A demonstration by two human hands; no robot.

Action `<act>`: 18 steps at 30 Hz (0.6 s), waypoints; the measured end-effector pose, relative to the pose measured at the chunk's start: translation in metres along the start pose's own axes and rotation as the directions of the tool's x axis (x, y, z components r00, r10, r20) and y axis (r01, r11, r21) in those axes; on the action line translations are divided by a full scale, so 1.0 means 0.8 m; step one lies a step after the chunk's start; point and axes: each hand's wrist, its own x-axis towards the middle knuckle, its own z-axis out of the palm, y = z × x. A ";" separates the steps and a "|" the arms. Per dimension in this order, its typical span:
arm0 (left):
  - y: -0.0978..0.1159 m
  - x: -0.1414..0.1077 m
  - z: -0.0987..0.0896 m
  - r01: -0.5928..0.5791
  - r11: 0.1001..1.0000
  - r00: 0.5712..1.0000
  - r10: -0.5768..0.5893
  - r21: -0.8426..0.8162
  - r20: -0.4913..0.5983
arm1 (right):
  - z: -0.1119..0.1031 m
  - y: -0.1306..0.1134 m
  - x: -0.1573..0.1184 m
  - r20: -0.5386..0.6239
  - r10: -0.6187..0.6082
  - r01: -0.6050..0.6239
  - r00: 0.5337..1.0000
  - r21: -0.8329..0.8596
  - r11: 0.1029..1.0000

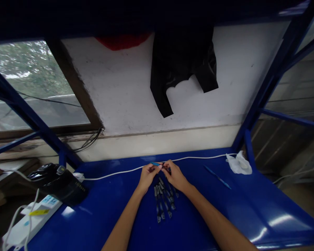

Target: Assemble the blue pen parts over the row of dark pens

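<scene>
My left hand (147, 177) is closed, its thumb and fingers pinching a slim blue pen (155, 164) whose end sticks out above the fingers. Close against it, my right hand (177, 176) is closed too, with its fingertips at the other end of the pen; the part between the hands is hidden. Below both hands, several slim dark pieces with grey ends (161, 198) lie fanned out on the blue table (102, 216). They look like pens or pen parts, too small to make out. Another blue pen (217, 177) lies at a slant to the right.
A white cable (115, 174) runs along the table's back. At the left stand a black flask (60, 184) and a white power strip (34, 221). A crumpled white plastic bag (239, 164) lies at the back right. Black clothing (183, 62) hangs in front of the wall.
</scene>
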 end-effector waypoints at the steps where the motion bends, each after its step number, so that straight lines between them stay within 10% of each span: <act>1: 0.000 0.000 0.000 0.001 1.000 1.000 -0.001 0.000 0.000 | 0.000 0.000 0.000 0.000 -0.003 0.003 1.000 -0.002 1.000; 18: 0.003 -0.001 -0.001 0.019 1.000 1.000 -0.019 -0.015 -0.009 | -0.003 -0.005 0.002 0.006 -0.017 0.017 1.000 -0.014 1.000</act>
